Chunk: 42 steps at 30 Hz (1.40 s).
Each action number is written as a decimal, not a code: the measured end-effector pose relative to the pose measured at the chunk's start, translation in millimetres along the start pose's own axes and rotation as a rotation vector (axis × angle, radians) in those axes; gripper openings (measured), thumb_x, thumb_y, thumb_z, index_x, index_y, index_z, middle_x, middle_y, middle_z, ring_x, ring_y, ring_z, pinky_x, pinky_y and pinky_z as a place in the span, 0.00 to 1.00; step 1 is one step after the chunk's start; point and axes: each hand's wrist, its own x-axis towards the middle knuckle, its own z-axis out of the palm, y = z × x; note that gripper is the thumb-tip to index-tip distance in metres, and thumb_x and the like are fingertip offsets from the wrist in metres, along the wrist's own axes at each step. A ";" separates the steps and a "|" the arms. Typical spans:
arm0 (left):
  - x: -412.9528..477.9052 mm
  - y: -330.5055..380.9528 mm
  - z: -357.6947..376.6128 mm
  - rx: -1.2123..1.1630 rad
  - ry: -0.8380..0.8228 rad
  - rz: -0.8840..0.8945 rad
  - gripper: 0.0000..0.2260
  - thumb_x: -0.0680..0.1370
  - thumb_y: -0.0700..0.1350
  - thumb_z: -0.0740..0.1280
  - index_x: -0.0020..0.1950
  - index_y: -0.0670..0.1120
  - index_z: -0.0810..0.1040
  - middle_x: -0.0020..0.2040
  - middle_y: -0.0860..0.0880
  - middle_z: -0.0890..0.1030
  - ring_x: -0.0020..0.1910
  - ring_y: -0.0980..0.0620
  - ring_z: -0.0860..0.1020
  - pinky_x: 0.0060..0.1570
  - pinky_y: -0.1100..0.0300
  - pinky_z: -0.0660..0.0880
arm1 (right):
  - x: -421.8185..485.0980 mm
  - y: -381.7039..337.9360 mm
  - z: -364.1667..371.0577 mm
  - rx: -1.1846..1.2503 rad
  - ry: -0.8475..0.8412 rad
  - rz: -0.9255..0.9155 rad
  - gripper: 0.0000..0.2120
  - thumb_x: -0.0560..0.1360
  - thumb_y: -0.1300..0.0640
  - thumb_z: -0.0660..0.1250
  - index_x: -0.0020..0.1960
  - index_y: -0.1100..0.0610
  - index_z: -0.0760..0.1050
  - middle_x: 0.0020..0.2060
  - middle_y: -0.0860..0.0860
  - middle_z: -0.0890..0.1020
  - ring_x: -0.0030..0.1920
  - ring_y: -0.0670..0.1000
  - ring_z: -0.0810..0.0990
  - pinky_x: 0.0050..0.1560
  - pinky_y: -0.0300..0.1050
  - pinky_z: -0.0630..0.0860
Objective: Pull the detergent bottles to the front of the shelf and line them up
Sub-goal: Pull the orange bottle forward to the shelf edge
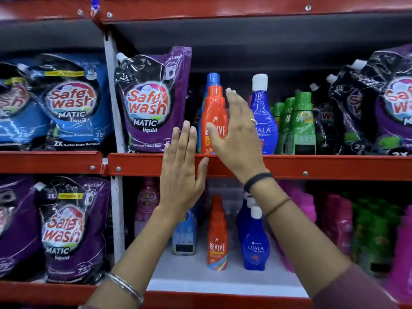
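A shop aisle fills the view: red metal shelving with grey undersides, two tiers showing, packed with laundry goods. The upper shelf carries the items being worked on, and both hands are raised to it.

The left hand is flat and spread, fingers together and pointing up, its palm in front of the shelf's red lip; it holds nothing. It looks placed there as a stop or steadying guide for the front edge, though whether it touches the metal cannot be told. The right hand is also empty, fingers extended and slightly curved, thumb splayed toward the left hand. It sits in front of the gap between two bottles, apparently reaching in to draw one forward; it has not closed on anything.

Just left of the right hand, partly behind its thumb, stands the orange bottle, upright at the shelf's front edge, with a glossy body, stepped neck and a "Revive" label half covered. A blue cap rises right behind it, so another bottle stands deeper there. Just right of the right hand is the blue bottle, upright, waisted, white-capped, marked "Ujala", also close to the front. Further right a file of green bottles runs back into the shelf, slightly staggered. Beyond the left hand leans a purple pouch.

The row looks nearly fronted; the deeper bottles probably remain to be pulled.
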 end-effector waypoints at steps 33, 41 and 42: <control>-14.1 -3.7 26.3 0.192 -0.033 -0.045 0.27 0.82 0.51 0.51 0.79 0.43 0.52 0.79 0.44 0.55 0.79 0.48 0.50 0.77 0.51 0.41 | -46.5 9.4 -52.3 0.333 -0.016 0.542 0.32 0.53 0.44 0.79 0.53 0.50 0.73 0.44 0.41 0.81 0.44 0.42 0.81 0.50 0.48 0.81; -15.3 -5.7 25.9 0.181 -0.057 -0.031 0.26 0.82 0.51 0.50 0.78 0.43 0.52 0.79 0.44 0.56 0.79 0.46 0.51 0.76 0.49 0.43 | -128.0 37.0 -23.4 0.374 -0.215 0.672 0.29 0.55 0.51 0.81 0.51 0.51 0.72 0.43 0.43 0.82 0.41 0.40 0.81 0.43 0.41 0.78; -15.1 -5.9 26.1 0.184 -0.052 -0.029 0.26 0.82 0.51 0.50 0.78 0.43 0.52 0.79 0.44 0.56 0.79 0.46 0.51 0.76 0.49 0.43 | -137.7 40.7 -16.8 0.366 -0.236 0.691 0.29 0.55 0.51 0.81 0.51 0.52 0.72 0.44 0.43 0.81 0.42 0.40 0.80 0.43 0.42 0.78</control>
